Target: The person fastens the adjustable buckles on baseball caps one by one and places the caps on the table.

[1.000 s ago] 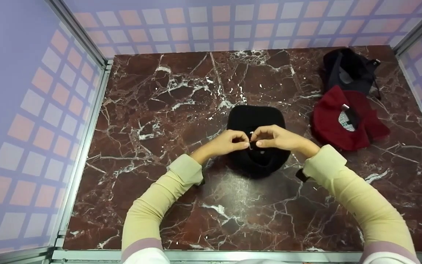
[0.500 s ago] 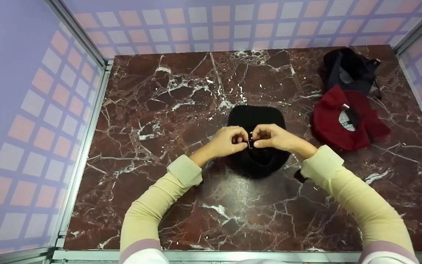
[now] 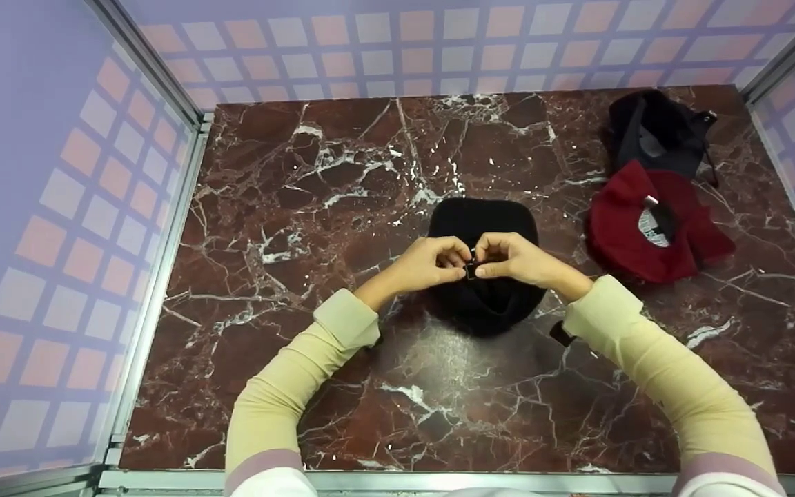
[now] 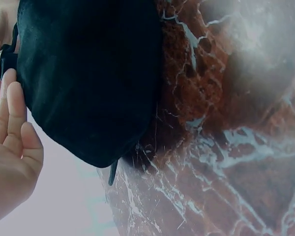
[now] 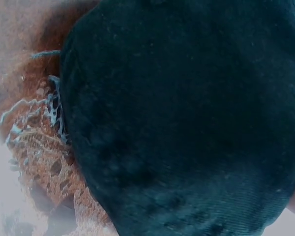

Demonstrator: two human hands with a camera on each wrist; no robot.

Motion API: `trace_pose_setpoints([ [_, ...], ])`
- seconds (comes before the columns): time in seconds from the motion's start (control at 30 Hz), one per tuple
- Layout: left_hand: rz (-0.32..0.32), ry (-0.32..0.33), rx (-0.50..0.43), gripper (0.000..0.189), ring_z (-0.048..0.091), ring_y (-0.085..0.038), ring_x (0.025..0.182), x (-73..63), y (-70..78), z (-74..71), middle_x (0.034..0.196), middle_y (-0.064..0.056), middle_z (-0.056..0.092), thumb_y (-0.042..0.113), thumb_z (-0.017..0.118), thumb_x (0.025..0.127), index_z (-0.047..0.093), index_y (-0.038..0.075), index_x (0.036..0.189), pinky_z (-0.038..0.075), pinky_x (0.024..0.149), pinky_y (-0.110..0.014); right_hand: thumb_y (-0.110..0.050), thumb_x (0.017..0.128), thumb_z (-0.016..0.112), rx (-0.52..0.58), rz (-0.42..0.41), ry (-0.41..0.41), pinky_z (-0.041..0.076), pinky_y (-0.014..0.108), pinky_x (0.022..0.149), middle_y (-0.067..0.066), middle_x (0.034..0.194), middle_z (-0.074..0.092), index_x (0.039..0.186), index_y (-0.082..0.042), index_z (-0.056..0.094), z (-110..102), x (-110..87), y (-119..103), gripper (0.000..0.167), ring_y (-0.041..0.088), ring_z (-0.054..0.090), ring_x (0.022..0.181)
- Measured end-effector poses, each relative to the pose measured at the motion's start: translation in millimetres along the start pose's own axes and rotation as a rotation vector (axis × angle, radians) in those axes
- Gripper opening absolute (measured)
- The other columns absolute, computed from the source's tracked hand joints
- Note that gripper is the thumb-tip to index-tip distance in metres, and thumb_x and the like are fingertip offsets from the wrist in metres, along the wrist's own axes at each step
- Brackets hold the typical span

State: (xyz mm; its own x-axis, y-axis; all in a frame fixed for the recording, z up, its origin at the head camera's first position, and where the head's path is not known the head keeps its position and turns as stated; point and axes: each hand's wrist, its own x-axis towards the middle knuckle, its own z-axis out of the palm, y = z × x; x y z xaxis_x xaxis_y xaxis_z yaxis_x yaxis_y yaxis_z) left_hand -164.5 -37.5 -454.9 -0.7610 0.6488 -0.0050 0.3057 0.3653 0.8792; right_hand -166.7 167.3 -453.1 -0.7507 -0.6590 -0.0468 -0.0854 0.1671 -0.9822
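A black baseball cap (image 3: 486,215) lies on the table in the middle of the head view, its brim pointing away from me. My left hand (image 3: 422,266) pinches the small metal buckle (image 3: 470,270) of its rear strap between thumb and fingers. Opposite it, the right hand (image 3: 520,262) pinches the strap beside the buckle, thumb and index fingertips nearly meeting the left ones. In the left wrist view, fingers touch the black strap (image 4: 10,61) at the cap's edge. The cap's dark crown (image 5: 187,108) fills most of the right wrist view, hiding nearly all of that hand.
A red cap (image 3: 608,231) lies to the right, opening upward. Behind it, partly overlapped by it, is a dark navy cap (image 3: 629,124). The marble-patterned table (image 3: 287,207) is bordered by metal rails (image 3: 156,297) and tiled-pattern panels (image 3: 411,48).
The thumbs and fingers have shifted slightly around the buckle and strap. The right forearm has drawn a little leftward. All the caps stay in place.
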Motion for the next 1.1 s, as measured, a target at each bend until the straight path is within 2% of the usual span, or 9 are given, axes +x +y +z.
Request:
trace_pose_setpoints([
  [0.13, -0.022, -0.007, -0.036, 0.02, 0.059, -0.014, 0.078, 0.8, -0.5, 0.4, 0.088, -0.012, 0.063, 0.008, 0.062, 0.078, 0.057, 0.001, 0.097, 0.047, 0.071, -0.019, 0.002, 0.075, 0.064, -0.049, -0.026, 0.023, 0.043, 0.016, 0.064, -0.001, 0.076, 0.053, 0.083, 0.011, 0.048, 2.2, 0.9, -0.2, 0.021, 0.004, 0.053, 0.071],
  [0.3, -0.043, -0.009, -0.065, 0.019, 0.055, -0.01, 0.075, 1.5, -1.0, 2.1, 0.085, -0.009, 0.06, 0.005, 0.063, 0.077, 0.055, 0.001, 0.094, 0.046, 0.071, -0.019, -0.003, 0.074, 0.067, -0.183, -0.066, 0.039, 0.044, 0.017, 0.071, 0.01, 0.084, 0.057, 0.09, 0.007, 0.053, 6.7, 1.0, -1.5, 0.023, 0.008, 0.054, 0.078],
  [0.4, -0.064, 0.004, -0.107, 0.02, 0.055, -0.009, 0.075, 1.8, -1.1, 3.1, 0.084, -0.01, 0.06, 0.003, 0.063, 0.076, 0.052, 0.0, 0.093, 0.046, 0.072, -0.02, -0.007, 0.073, 0.069, -0.309, -0.087, 0.064, 0.044, 0.021, 0.075, 0.012, 0.088, 0.06, 0.093, 0.002, 0.054, 10.7, -0.3, -2.4, 0.026, 0.011, 0.054, 0.082],
  [0.5, -0.088, 0.016, -0.156, 0.022, 0.055, -0.008, 0.075, 1.4, 1.0, 3.2, 0.085, -0.014, 0.061, 0.001, 0.062, 0.077, 0.049, -0.003, 0.094, 0.047, 0.073, -0.02, -0.013, 0.072, 0.071, -0.488, -0.13, 0.11, 0.044, 0.028, 0.076, 0.009, 0.09, 0.061, 0.096, -0.003, 0.056, 15.4, -2.1, -3.1, 0.03, 0.016, 0.055, 0.083],
  [0.63, -0.1, 0.012, -0.212, 0.024, 0.056, -0.007, 0.072, -3.2, 14.5, -1.3, 0.085, -0.021, 0.062, -0.002, 0.059, 0.078, 0.044, -0.006, 0.096, 0.046, 0.07, -0.018, -0.018, 0.071, 0.071, -0.707, -0.222, 0.162, 0.044, 0.035, 0.076, 0.007, 0.094, 0.063, 0.098, -0.006, 0.058, 21.1, -3.9, -3.0, 0.032, 0.02, 0.055, 0.085],
  [0.73, -0.092, 0.009, -0.227, 0.024, 0.055, -0.007, 0.07, -6.7, 24.4, -4.8, 0.082, -0.021, 0.062, -0.004, 0.058, 0.078, 0.043, -0.008, 0.096, 0.045, 0.067, -0.017, -0.017, 0.071, 0.071, -0.819, -0.295, 0.182, 0.044, 0.036, 0.076, 0.006, 0.095, 0.064, 0.097, -0.007, 0.06, 23.5, -4.0, -2.3, 0.03, 0.02, 0.057, 0.086],
  [0.83, -0.09, 0.007, -0.219, 0.025, 0.055, -0.007, 0.07, -7.3, 25.2, -5.2, 0.081, -0.021, 0.062, -0.004, 0.058, 0.078, 0.043, -0.008, 0.096, 0.044, 0.066, -0.016, -0.016, 0.07, 0.071, -0.906, -0.369, 0.198, 0.042, 0.036, 0.072, 0.005, 0.09, 0.065, 0.094, -0.008, 0.062, 24.4, -3.9, -0.9, 0.028, 0.019, 0.058, 0.081],
  [0.97, -0.09, 0.003, -0.193, 0.026, 0.055, -0.007, 0.071, -3.2, 11.9, -1.5, 0.083, -0.02, 0.062, -0.002, 0.06, 0.078, 0.044, -0.006, 0.098, 0.044, 0.067, -0.016, -0.016, 0.068, 0.072, -0.973, -0.473, 0.218, 0.04, 0.037, 0.072, 0.004, 0.084, 0.064, 0.09, -0.007, 0.063, 24.1, -4.0, 1.6, 0.026, 0.019, 0.057, 0.078],
  [1.1, -0.084, 0.004, -0.166, 0.025, 0.056, -0.008, 0.072, 0.8, -0.2, 1.5, 0.082, -0.015, 0.062, 0.0, 0.061, 0.078, 0.045, -0.002, 0.097, 0.046, 0.069, -0.019, -0.016, 0.067, 0.072, -0.979, -0.543, 0.235, 0.039, 0.038, 0.075, 0.004, 0.083, 0.064, 0.088, -0.007, 0.062, 22.9, -4.7, 3.4, 0.025, 0.02, 0.057, 0.08],
])
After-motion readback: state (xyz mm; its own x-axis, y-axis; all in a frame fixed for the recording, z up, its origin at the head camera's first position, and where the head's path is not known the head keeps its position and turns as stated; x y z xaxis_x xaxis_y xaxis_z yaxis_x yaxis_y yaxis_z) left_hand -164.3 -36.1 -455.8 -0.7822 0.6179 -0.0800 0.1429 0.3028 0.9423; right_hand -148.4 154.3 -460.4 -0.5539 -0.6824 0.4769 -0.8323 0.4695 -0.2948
